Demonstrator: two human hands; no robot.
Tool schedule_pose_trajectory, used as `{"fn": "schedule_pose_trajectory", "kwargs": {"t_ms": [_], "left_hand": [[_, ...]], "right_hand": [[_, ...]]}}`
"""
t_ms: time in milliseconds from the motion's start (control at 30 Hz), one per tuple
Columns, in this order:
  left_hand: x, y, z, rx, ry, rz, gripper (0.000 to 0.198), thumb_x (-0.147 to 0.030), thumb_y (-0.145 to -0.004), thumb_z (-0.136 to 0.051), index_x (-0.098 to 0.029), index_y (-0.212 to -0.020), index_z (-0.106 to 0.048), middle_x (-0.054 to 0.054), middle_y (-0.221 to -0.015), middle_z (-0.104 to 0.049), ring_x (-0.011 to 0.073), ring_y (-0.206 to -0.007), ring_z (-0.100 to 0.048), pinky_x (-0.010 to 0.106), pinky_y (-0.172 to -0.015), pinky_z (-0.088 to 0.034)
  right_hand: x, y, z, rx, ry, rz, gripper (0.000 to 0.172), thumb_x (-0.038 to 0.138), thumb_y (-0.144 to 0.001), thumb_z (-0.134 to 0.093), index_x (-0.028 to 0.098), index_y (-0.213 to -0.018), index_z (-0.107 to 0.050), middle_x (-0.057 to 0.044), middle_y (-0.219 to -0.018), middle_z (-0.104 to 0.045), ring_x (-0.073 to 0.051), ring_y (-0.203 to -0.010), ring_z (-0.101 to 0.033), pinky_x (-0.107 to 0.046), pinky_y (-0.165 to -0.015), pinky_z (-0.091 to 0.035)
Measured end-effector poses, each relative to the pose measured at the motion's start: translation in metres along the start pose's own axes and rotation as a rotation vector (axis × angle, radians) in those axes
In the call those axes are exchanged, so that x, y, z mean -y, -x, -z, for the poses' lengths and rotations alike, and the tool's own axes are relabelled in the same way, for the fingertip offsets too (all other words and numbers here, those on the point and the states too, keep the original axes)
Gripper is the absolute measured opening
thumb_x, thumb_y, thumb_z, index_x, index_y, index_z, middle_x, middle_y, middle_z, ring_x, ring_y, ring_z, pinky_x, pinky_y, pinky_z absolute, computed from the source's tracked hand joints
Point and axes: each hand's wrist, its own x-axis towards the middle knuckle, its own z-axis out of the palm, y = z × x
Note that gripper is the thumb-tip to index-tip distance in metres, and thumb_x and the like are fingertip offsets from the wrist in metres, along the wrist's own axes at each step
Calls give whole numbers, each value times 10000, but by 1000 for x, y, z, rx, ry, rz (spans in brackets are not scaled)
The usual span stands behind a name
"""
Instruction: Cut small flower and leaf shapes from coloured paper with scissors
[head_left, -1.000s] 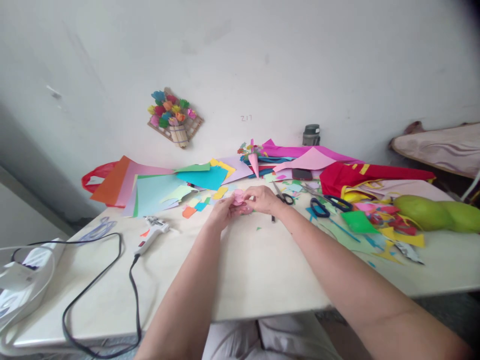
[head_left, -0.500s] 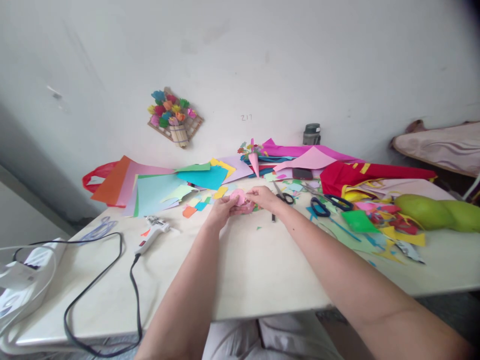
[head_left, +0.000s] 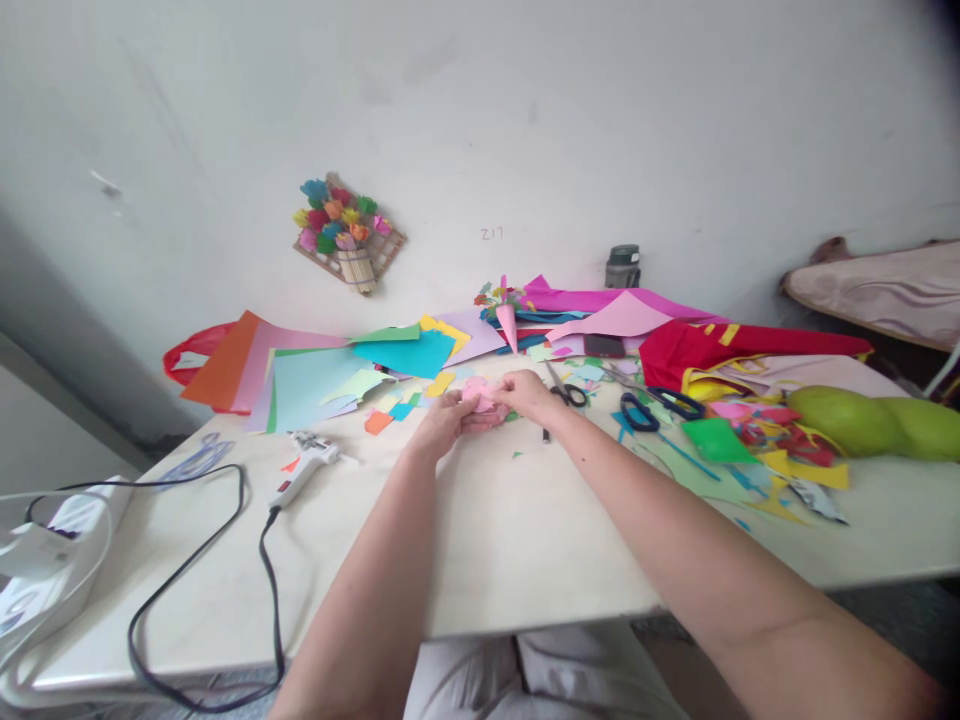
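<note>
Both my hands meet over the middle of the table (head_left: pixel 480 540), far from me. My left hand (head_left: pixel 444 420) and my right hand (head_left: pixel 529 393) are both closed on a small pink paper piece (head_left: pixel 478 396) held between them just above the tabletop. Their fingertips pinch its edges from either side. Paper scraps lie around the hands, and black-handled scissors (head_left: pixel 568 392) lie just right of my right hand.
A white glue gun (head_left: pixel 306 462) with a black cord (head_left: pixel 210 560) lies at the left. Coloured paper sheets (head_left: pixel 315 375) fan out at the back. Blue scissors (head_left: pixel 654 410), a red cloth (head_left: pixel 720 350) and a green gourd-shaped object (head_left: pixel 877 425) lie at right. A paper flower bouquet (head_left: pixel 346 232) hangs on the wall.
The pink paper piece has turned a little between my fingers; both hands stay in the same place.
</note>
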Motion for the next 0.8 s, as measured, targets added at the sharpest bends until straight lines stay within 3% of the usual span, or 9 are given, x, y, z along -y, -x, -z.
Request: {"fn": "schedule_pose_trajectory", "kwargs": {"t_ms": [300, 433, 600, 700, 800], "left_hand": [[-2, 0, 1, -129, -17, 26, 164, -223, -774, -677, -94, -702, -606, 99, -667, -689, 174, -650, -688, 214, -559, -517], [-3, 1, 2, -149, -15, 56, 166, -221, -788, -663, -100, -689, -607, 105, -664, -692, 179, -653, -688, 222, -562, -519], [-2, 1, 2, -143, 5, 65, 133, -204, -820, -615, -79, -788, -648, 131, -729, -706, 194, -706, -696, 240, -603, -539], [-2, 1, 2, -142, 52, 61, 115, -162, -828, -580, -81, -776, -642, 136, -748, -708, 199, -712, -699, 242, -602, -544], [-3, 0, 2, -168, 88, 67, 134, -112, -830, -528, -81, -751, -632, 131, -714, -704, 197, -689, -699, 247, -598, -551]], "right_hand": [[6, 2, 3, -62, 76, 7, 176, 267, -661, -651, 162, -538, -581, 17, -514, -550, -111, -533, -494, -216, -516, -349], [9, 2, 5, -125, -5, 21, 137, 255, -709, -620, 169, -603, -610, 15, -519, -567, -121, -516, -522, -225, -534, -380], [13, 7, 5, -293, 187, 298, 116, 214, -795, -573, 180, -725, -660, -42, -747, -680, -151, -699, -597, -241, -656, -405], [15, 12, 3, -185, 421, 470, 144, 197, -839, -544, 171, -783, -674, -72, -864, -688, -165, -788, -596, -246, -655, -375], [16, 15, 2, -73, 624, 576, 175, 170, -863, -512, 151, -797, -674, -85, -849, -676, -168, -763, -576, -259, -604, -333]]}}
